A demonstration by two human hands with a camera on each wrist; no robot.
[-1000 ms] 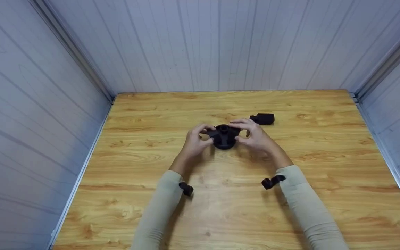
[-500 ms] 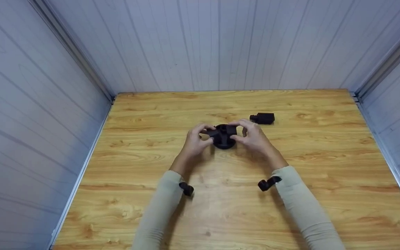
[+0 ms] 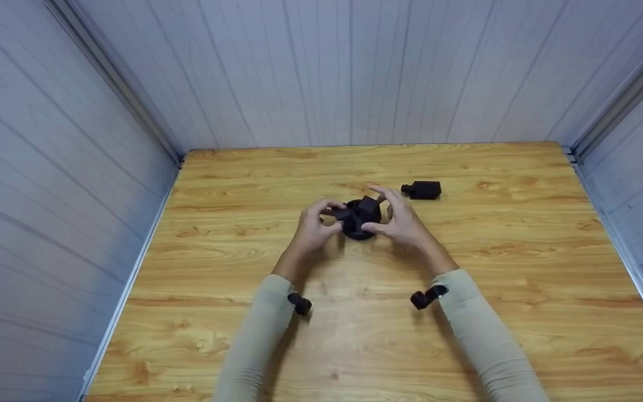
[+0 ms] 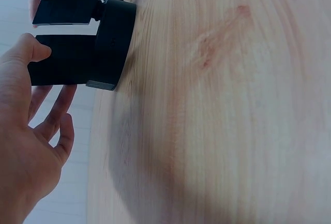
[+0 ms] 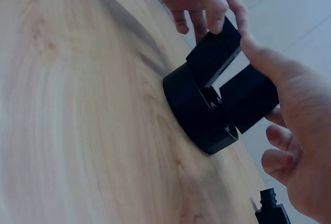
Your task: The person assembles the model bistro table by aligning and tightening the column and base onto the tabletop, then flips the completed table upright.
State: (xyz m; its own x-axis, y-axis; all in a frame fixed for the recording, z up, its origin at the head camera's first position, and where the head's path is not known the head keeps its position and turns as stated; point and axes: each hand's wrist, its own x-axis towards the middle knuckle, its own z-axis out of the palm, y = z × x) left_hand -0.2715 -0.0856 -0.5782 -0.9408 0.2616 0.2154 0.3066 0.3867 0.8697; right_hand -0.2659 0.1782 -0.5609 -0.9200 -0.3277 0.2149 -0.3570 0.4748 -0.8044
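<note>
In the head view, a round black base sits on the wooden table between both hands. Two black rectangular blocks stand up from it. My left hand pinches the left block between thumb and fingers, low over the base. My right hand has thumb and fingers around the right block, which is turned at an angle to the left one. A narrow neck joins that right block to the base in the left wrist view. The far sides of both blocks are partly hidden by fingers.
A third black block with a ridged, screw-like neck lies on the table behind the right hand. Pale panelled walls border the table at the back and both sides. Small black cameras are strapped to the wrists.
My right hand has shifted slightly left, and the right block has turned in the base. My left hand has stayed put on its block.
</note>
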